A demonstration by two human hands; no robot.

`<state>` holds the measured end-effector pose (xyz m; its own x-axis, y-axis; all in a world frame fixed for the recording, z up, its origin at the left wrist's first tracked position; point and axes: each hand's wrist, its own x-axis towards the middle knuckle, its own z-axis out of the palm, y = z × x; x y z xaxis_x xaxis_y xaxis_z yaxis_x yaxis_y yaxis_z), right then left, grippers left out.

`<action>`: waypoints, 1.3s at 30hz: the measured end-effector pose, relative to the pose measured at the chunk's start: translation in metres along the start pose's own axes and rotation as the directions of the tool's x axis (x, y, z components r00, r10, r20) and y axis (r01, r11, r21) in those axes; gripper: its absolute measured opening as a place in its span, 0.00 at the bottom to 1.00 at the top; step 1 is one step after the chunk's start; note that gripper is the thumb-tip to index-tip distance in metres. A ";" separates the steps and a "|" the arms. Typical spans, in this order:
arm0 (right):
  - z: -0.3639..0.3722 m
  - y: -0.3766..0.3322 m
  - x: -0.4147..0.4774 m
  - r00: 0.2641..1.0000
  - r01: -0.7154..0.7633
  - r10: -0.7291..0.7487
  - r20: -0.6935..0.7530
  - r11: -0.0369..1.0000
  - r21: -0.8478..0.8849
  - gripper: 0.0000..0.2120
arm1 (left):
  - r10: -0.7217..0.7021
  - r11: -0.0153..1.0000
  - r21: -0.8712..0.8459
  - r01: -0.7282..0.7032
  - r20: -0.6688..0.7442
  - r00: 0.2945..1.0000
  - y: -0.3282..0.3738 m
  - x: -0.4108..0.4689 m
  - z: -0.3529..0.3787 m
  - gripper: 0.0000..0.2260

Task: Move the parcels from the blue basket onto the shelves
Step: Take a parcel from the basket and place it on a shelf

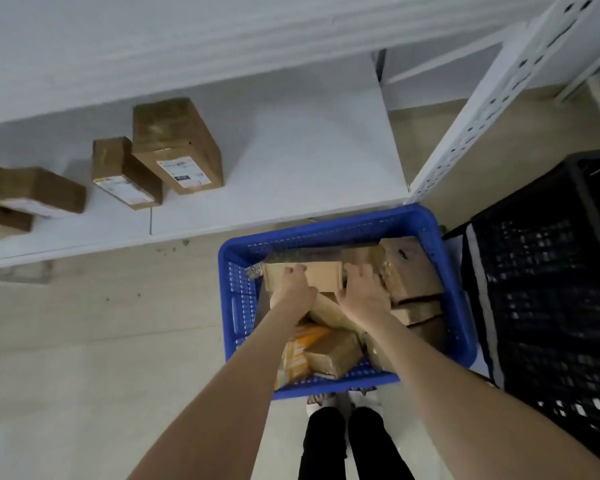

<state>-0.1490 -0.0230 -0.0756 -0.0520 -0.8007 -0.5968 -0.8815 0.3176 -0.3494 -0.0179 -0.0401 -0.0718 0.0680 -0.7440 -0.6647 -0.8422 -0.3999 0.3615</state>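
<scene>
Blue basket [326,233]: perforated plastic, on floor at 5 o'clock in view, full of brown cardboard parcels [409,275]. Flat cardboard parcel [323,277] atop pile at basket's 12 o'clock end, left hand [291,289] and right hand [364,292] gripping its ends. White shelf [291,150] at basket's 11 o'clock holds large labelled box [177,147], smaller box [125,173] just beside at 9 o'clock, two more boxes [39,192] beyond.

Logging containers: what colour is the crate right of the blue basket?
The crate is black, clearest in head view.
</scene>
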 end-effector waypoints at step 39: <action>-0.167 -0.065 -0.097 0.891 -0.452 0.055 0.451 0.209 0.867 0.29 | -0.393 0.613 -0.789 0.033 -0.268 0.880 0.020 -0.143 -0.194 0.25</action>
<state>-0.1655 -0.0509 0.1258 0.1168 -0.4668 -0.8766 0.2466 0.8687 -0.4297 0.0590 -0.0456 0.1577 0.5340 -0.6409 -0.5514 -0.0918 -0.6923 0.7157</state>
